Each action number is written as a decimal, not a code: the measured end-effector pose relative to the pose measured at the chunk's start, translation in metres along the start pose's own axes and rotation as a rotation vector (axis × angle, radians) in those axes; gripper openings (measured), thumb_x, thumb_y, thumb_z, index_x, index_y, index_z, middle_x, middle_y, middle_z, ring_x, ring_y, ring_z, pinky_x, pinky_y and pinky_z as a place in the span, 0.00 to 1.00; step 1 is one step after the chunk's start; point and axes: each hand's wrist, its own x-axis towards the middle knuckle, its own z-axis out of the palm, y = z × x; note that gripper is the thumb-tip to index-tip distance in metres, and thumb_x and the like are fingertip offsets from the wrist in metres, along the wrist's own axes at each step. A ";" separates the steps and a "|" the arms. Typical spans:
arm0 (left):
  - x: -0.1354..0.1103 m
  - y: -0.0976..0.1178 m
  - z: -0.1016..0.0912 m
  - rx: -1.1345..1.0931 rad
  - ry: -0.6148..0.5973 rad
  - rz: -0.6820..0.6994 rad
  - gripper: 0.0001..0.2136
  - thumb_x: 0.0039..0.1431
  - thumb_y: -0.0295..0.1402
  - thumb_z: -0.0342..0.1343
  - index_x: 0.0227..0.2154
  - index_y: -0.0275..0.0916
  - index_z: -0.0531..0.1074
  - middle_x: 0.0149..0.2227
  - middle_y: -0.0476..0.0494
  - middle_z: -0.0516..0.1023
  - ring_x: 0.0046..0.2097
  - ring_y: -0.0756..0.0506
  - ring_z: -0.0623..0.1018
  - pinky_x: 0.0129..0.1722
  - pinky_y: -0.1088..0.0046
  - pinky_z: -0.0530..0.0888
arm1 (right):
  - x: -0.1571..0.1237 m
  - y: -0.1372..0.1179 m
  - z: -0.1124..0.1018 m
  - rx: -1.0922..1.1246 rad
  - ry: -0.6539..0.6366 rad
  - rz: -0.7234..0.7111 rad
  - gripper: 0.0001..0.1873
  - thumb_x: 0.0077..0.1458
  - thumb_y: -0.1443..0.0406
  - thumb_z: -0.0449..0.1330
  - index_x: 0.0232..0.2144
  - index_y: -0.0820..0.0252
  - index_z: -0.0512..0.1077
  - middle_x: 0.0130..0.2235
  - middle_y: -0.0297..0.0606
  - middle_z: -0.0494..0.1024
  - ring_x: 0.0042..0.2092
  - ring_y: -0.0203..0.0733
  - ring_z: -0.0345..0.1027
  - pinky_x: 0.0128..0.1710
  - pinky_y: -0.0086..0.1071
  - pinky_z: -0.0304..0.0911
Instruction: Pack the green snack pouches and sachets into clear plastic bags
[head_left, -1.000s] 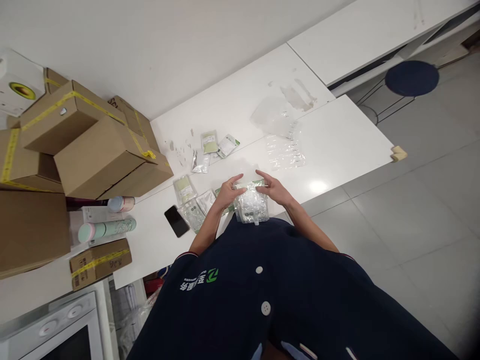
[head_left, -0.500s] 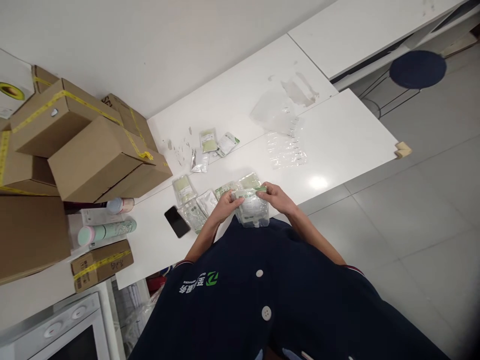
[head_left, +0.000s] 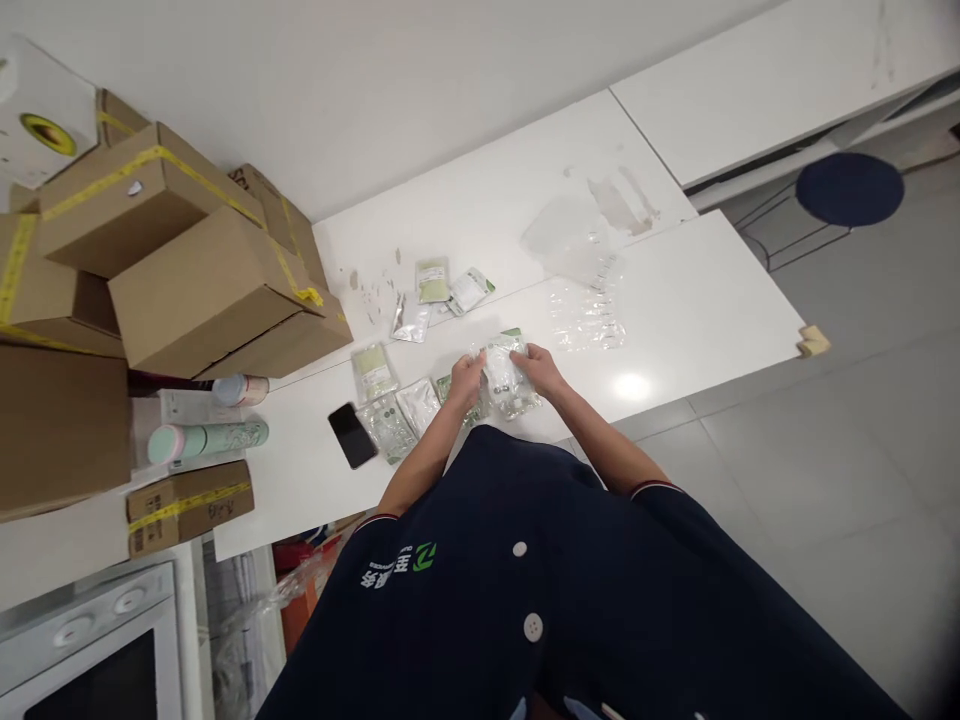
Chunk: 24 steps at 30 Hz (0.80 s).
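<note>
A clear and green plastic pouch [head_left: 510, 382] is between my two hands near the table's front edge. My left hand [head_left: 468, 380] pinches its left edge, and my right hand [head_left: 538, 370] grips the upper right side. Under and beside my left hand, another green-printed pouch [head_left: 478, 408] lies partly hidden. Left of it are a silver packet [head_left: 418, 404], a clear printed pouch [head_left: 388, 428] and a pale green packet [head_left: 373, 370]. Farther back lie a second pale green packet [head_left: 432, 280], a white and green one [head_left: 471, 290] and a silver one [head_left: 410, 317].
A black phone [head_left: 352, 436] lies left on the white table [head_left: 697, 320]. Clear plastic sheets [head_left: 586, 310] are on the right. Cardboard boxes [head_left: 217, 290], a mint-green bottle [head_left: 210, 440] and a small taped box [head_left: 191, 505] stand at the left. A blue stool [head_left: 849, 190] is beyond the table.
Both hands have moved forward over the table with the pouch, away from my body. The pouch now lies flatter and turned. The whole view has shifted slightly.
</note>
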 end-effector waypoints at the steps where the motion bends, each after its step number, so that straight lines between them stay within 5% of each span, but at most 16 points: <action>1: 0.009 0.003 -0.002 -0.048 0.020 -0.022 0.14 0.51 0.42 0.63 0.31 0.37 0.68 0.27 0.50 0.73 0.29 0.51 0.73 0.32 0.75 0.70 | 0.015 -0.003 0.007 -0.019 0.005 0.008 0.15 0.43 0.56 0.64 0.28 0.60 0.68 0.26 0.32 0.72 0.29 0.37 0.65 0.27 0.30 0.62; 5: 0.026 0.014 -0.024 -0.117 0.112 -0.122 0.14 0.50 0.36 0.65 0.36 0.35 0.70 0.31 0.46 0.76 0.30 0.52 0.75 0.34 0.74 0.71 | 0.069 -0.015 0.035 -0.200 0.020 0.036 0.11 0.45 0.59 0.62 0.26 0.62 0.68 0.24 0.33 0.72 0.29 0.36 0.65 0.28 0.29 0.62; 10: 0.013 0.013 -0.069 -0.143 0.229 -0.161 0.14 0.51 0.34 0.64 0.40 0.35 0.71 0.38 0.41 0.77 0.31 0.52 0.76 0.36 0.73 0.72 | 0.113 -0.019 0.065 -0.546 0.062 0.063 0.07 0.48 0.63 0.59 0.28 0.64 0.71 0.28 0.38 0.75 0.35 0.41 0.68 0.34 0.29 0.62; 14: 0.013 0.010 -0.092 -0.137 0.292 -0.142 0.13 0.52 0.35 0.62 0.38 0.34 0.71 0.36 0.42 0.77 0.30 0.53 0.76 0.36 0.73 0.72 | 0.121 -0.012 0.092 -0.720 0.064 0.055 0.12 0.54 0.64 0.57 0.38 0.67 0.71 0.41 0.49 0.77 0.44 0.46 0.68 0.43 0.33 0.62; 18: 0.025 0.011 -0.089 -0.071 0.285 -0.112 0.14 0.51 0.37 0.62 0.37 0.34 0.72 0.35 0.43 0.77 0.29 0.53 0.76 0.35 0.74 0.71 | 0.116 -0.008 0.114 -0.961 0.092 -0.065 0.19 0.59 0.59 0.55 0.49 0.65 0.66 0.53 0.55 0.69 0.55 0.53 0.60 0.52 0.41 0.58; 21: 0.029 0.009 -0.083 -0.033 0.230 -0.095 0.14 0.50 0.37 0.62 0.37 0.35 0.72 0.35 0.43 0.77 0.29 0.53 0.77 0.34 0.74 0.72 | 0.120 -0.012 0.105 -1.026 0.063 -0.081 0.22 0.59 0.55 0.55 0.50 0.63 0.67 0.55 0.55 0.66 0.56 0.55 0.57 0.53 0.44 0.57; 24: 0.024 0.003 -0.092 -0.013 0.229 -0.098 0.14 0.49 0.37 0.63 0.37 0.35 0.73 0.36 0.42 0.78 0.30 0.52 0.77 0.34 0.74 0.72 | 0.137 -0.025 0.058 -0.980 0.068 -0.080 0.23 0.64 0.52 0.46 0.47 0.62 0.70 0.51 0.53 0.68 0.52 0.52 0.61 0.51 0.42 0.58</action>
